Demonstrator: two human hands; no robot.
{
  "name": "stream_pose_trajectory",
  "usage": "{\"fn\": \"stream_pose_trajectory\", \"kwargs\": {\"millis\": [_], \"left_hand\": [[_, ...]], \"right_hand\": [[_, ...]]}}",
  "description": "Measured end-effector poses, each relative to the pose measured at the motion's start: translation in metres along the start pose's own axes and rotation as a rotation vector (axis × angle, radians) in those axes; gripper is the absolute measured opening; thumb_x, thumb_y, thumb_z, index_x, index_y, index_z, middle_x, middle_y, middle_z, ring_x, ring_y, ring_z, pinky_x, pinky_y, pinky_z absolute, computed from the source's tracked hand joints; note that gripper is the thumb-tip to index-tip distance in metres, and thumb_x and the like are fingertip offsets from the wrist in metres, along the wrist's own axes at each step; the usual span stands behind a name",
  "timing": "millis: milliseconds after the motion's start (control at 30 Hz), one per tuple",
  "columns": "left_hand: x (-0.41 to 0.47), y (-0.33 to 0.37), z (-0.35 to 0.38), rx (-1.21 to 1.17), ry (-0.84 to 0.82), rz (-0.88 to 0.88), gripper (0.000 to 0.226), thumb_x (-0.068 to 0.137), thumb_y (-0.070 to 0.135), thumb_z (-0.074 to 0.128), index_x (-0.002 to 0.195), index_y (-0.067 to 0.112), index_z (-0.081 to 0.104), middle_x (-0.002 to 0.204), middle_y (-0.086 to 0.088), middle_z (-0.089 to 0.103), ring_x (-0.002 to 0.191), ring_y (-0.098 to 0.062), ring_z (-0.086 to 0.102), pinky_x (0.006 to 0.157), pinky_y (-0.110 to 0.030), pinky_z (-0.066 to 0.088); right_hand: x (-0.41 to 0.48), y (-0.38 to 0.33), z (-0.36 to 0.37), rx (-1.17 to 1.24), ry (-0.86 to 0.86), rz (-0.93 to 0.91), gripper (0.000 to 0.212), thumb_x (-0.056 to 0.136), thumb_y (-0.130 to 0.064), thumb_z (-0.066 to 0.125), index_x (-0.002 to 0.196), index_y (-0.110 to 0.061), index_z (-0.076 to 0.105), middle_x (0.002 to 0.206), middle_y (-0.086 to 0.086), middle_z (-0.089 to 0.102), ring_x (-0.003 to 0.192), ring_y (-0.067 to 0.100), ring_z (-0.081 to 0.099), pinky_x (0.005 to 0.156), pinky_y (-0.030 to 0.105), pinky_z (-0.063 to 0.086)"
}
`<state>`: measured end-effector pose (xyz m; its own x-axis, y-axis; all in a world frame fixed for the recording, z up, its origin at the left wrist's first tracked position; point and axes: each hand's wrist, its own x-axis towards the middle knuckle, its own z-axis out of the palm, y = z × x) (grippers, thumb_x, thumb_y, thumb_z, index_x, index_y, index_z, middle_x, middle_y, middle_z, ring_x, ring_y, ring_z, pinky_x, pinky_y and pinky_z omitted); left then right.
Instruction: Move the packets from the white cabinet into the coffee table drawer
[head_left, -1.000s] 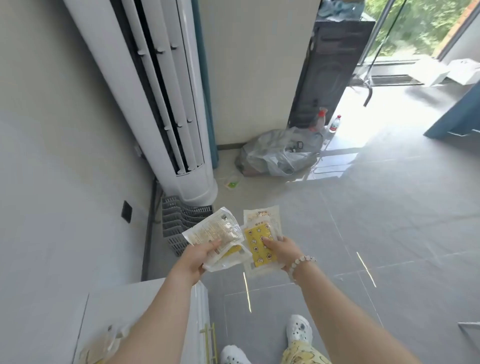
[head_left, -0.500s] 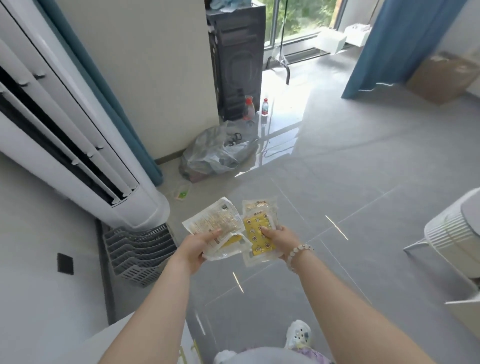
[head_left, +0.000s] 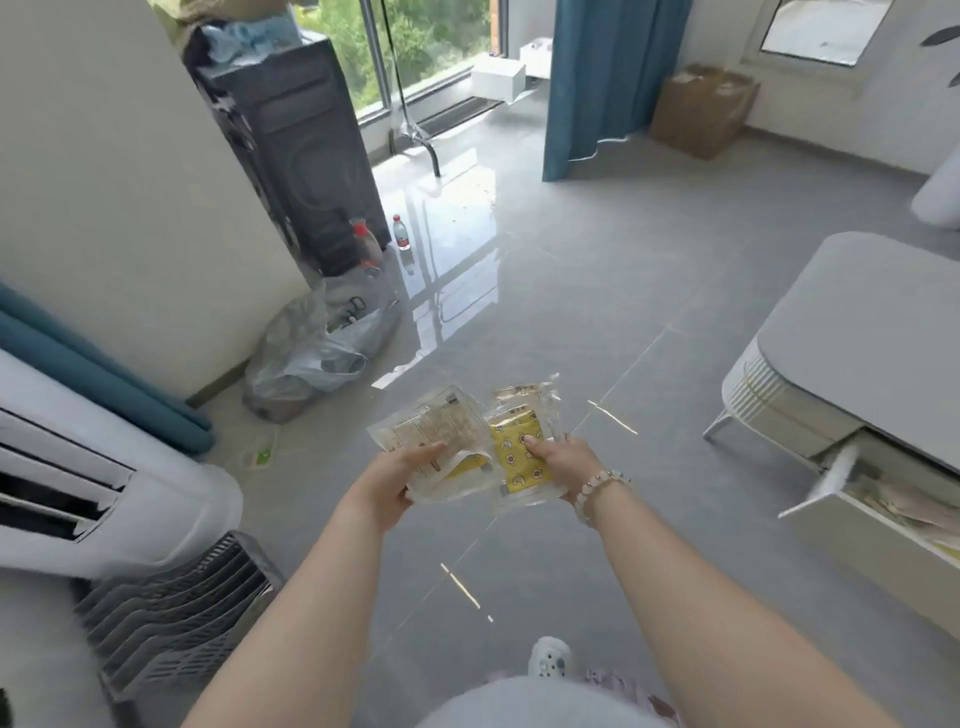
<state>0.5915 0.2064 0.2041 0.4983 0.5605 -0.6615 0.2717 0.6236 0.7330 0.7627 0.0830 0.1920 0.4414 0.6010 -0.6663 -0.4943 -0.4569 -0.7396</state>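
Packets (head_left: 467, 441) sat gripped in both my left hand (head_left: 395, 483) and right hand (head_left: 563, 462); the open coffee table drawer (head_left: 852, 493) waited, unfilled by these.

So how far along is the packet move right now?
Pickup looks done: the left hand holds a clear packet, the right hand a yellow packet. The carry is in hand, over open floor. The drawer of the coffee table stands open at right, already holding some items. Still left: walking over and dropping both in.

Left hand (head_left: 395, 480) & right hand (head_left: 563, 462) grip packets (head_left: 467, 441) (open drawer (head_left: 852, 499) at right).
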Motion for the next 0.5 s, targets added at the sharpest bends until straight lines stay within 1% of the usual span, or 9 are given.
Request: {"fn": "stream_pose_trajectory", "kwargs": {"millis": [67, 100, 133, 233, 300, 333, 400, 467, 500], "left_hand": [[0.013, 0.006, 0.027, 0.049, -0.019, -0.015, 0.028, 0.083, 0.017, 0.070, 0.110, 0.013, 0.067, 0.110, -0.002, 0.071, 0.102, -0.020, 0.066, 0.088, -0.031, 0.049], [0.019, 0.008, 0.041, 0.072, -0.039, -0.024, 0.030, 0.082, 0.017, 0.070, 0.112, 0.013, 0.067, 0.113, -0.003, 0.070, 0.106, -0.022, 0.065, 0.092, -0.033, 0.048], [0.025, 0.010, 0.056, 0.093, -0.059, -0.031, 0.031, 0.082, 0.017, 0.070, 0.112, 0.012, 0.067, 0.114, -0.003, 0.070, 0.106, -0.023, 0.065, 0.091, -0.034, 0.048], [0.038, 0.012, 0.106, 0.131, -0.135, -0.044, 0.024, 0.086, 0.014, 0.067, 0.109, 0.013, 0.067, 0.106, -0.003, 0.070, 0.093, -0.021, 0.067, 0.079, -0.029, 0.050], [0.046, 0.010, 0.138, 0.167, -0.191, -0.058, 0.025, 0.087, 0.014, 0.065, 0.112, 0.012, 0.066, 0.107, -0.004, 0.070, 0.094, -0.020, 0.065, 0.078, -0.028, 0.050], [0.049, 0.008, 0.154, 0.195, -0.223, -0.065, 0.028, 0.087, 0.014, 0.065, 0.115, 0.011, 0.065, 0.111, -0.005, 0.069, 0.096, -0.021, 0.065, 0.078, -0.028, 0.050], [0.054, 0.005, 0.185, 0.253, -0.288, -0.082, 0.033, 0.087, 0.013, 0.064, 0.119, 0.009, 0.063, 0.114, -0.007, 0.068, 0.098, -0.023, 0.064, 0.076, -0.029, 0.052], [0.060, 0.001, 0.214, 0.317, -0.347, -0.102, 0.031, 0.087, 0.013, 0.063, 0.118, 0.009, 0.064, 0.112, -0.008, 0.068, 0.094, -0.021, 0.065, 0.069, -0.026, 0.053], [0.062, -0.001, 0.228, 0.348, -0.386, -0.110, 0.028, 0.089, 0.013, 0.062, 0.116, 0.009, 0.065, 0.110, -0.007, 0.068, 0.091, -0.020, 0.066, 0.066, -0.024, 0.053]], "right_hand": [[0.003, -0.004, -0.028, 0.006, 0.057, -0.002, 0.028, 0.088, -0.015, 0.064, 0.111, 0.001, 0.058, 0.107, 0.016, 0.066, 0.097, 0.031, 0.066, 0.093, 0.049, 0.051], [0.005, -0.003, -0.044, 0.009, 0.078, -0.005, 0.034, 0.086, -0.018, 0.067, 0.113, 0.001, 0.058, 0.109, 0.016, 0.067, 0.101, 0.031, 0.065, 0.095, 0.049, 0.049], [0.008, -0.002, -0.059, 0.015, 0.105, -0.009, 0.038, 0.083, -0.022, 0.069, 0.113, 0.000, 0.059, 0.109, 0.016, 0.068, 0.102, 0.031, 0.065, 0.096, 0.048, 0.049], [0.010, -0.001, -0.105, 0.052, 0.163, -0.018, 0.038, 0.080, -0.027, 0.070, 0.108, -0.002, 0.062, 0.107, 0.016, 0.069, 0.102, 0.031, 0.065, 0.097, 0.049, 0.047], [0.004, -0.002, -0.132, 0.094, 0.222, -0.021, 0.035, 0.082, -0.025, 0.069, 0.106, -0.001, 0.062, 0.109, 0.018, 0.068, 0.103, 0.032, 0.064, 0.098, 0.049, 0.047], [0.003, 0.001, -0.146, 0.116, 0.246, -0.020, 0.037, 0.081, -0.026, 0.070, 0.107, -0.001, 0.062, 0.110, 0.018, 0.068, 0.104, 0.033, 0.064, 0.099, 0.048, 0.046], [-0.002, 0.008, -0.171, 0.165, 0.296, -0.022, 0.055, 0.074, -0.033, 0.072, 0.117, -0.001, 0.058, 0.114, 0.015, 0.066, 0.107, 0.032, 0.062, 0.100, 0.047, 0.045], [-0.003, 0.019, -0.194, 0.219, 0.345, -0.019, 0.085, 0.061, -0.043, 0.073, 0.131, -0.002, 0.048, 0.125, 0.013, 0.061, 0.115, 0.031, 0.058, 0.103, 0.047, 0.043], [-0.001, 0.025, -0.207, 0.255, 0.360, -0.025, 0.095, 0.056, -0.045, 0.073, 0.136, -0.002, 0.044, 0.129, 0.013, 0.058, 0.118, 0.030, 0.056, 0.104, 0.046, 0.043]]}}
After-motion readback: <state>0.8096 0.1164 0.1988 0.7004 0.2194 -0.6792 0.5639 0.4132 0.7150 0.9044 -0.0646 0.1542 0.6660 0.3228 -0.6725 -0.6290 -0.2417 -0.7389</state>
